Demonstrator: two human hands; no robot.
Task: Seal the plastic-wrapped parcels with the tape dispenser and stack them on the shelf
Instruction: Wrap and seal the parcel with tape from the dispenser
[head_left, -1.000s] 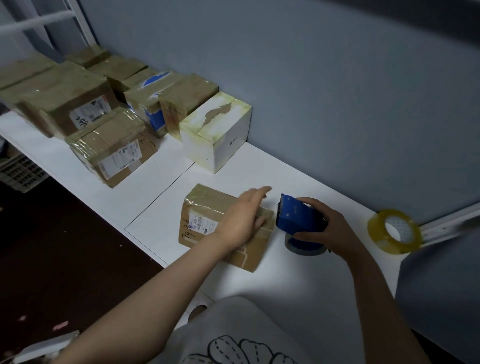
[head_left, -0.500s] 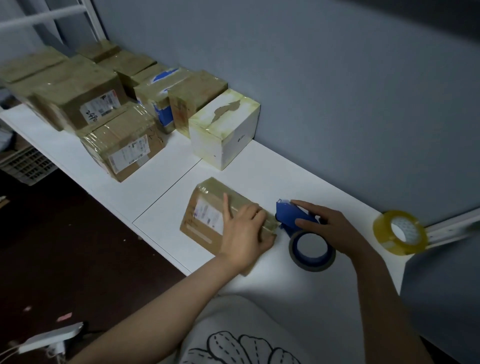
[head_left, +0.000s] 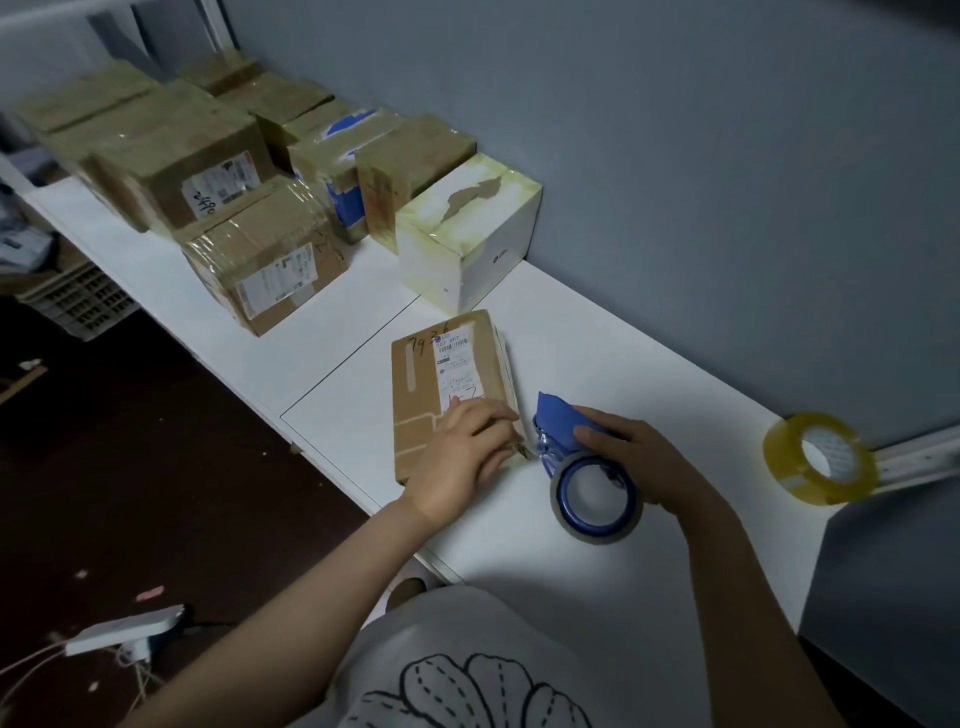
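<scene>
On the shelf (head_left: 623, 364), the parcel (head_left: 441, 374) is gripped by the left hand (head_left: 462, 457), the tape dispenser (head_left: 561, 421) by the right hand (head_left: 649, 462); tape could be creased by slippage.

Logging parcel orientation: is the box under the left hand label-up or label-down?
Label-up: the parcel lies flat, printed label and handwritten number facing up, the left hand holding its near end.

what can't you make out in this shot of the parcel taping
In the head view:
Near right corner of the brown cardboard parcel: covered by the left hand.
Handle of the blue tape dispenser: covered by the right hand.
Print on the white shipping label: too small.
Brown taped boxes at far left: blurred.
</scene>
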